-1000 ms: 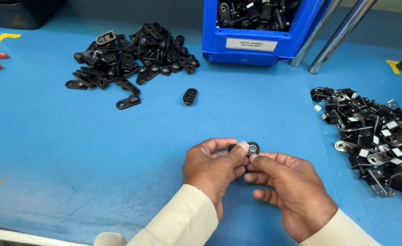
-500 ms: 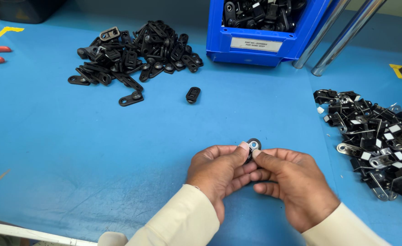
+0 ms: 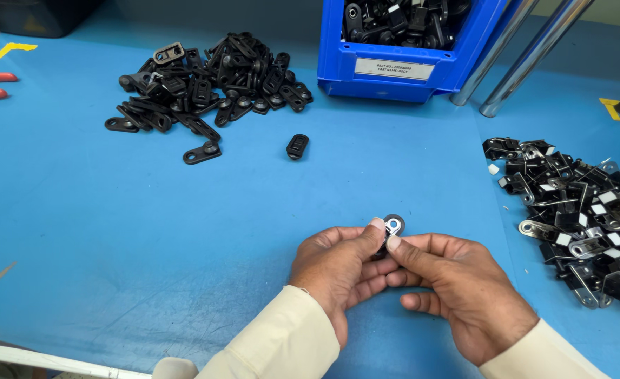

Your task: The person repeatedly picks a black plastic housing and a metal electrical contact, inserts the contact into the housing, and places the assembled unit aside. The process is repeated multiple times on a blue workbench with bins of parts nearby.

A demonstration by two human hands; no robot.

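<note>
Two hands meet | left hand (image 3: 338,270) and right hand (image 3: 457,291) pinch small black clip with metal eyelet (image 3: 391,227) | eyelet now pokes above thumbs, earlier mostly covered | loose black oval part (image 3: 297,146) lies well beyond grip

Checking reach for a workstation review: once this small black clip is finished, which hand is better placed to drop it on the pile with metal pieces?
Probably the right hand: the pile of black and metal pieces lies on its side, nearer than to the left hand.

Both forearms in cream sleeves reach forward, the left hand (image 3: 338,270) and right hand (image 3: 457,295) meet knuckle to knuckle, thumbs and curled fingers (image 3: 377,226) pinched together at the tips.
</note>
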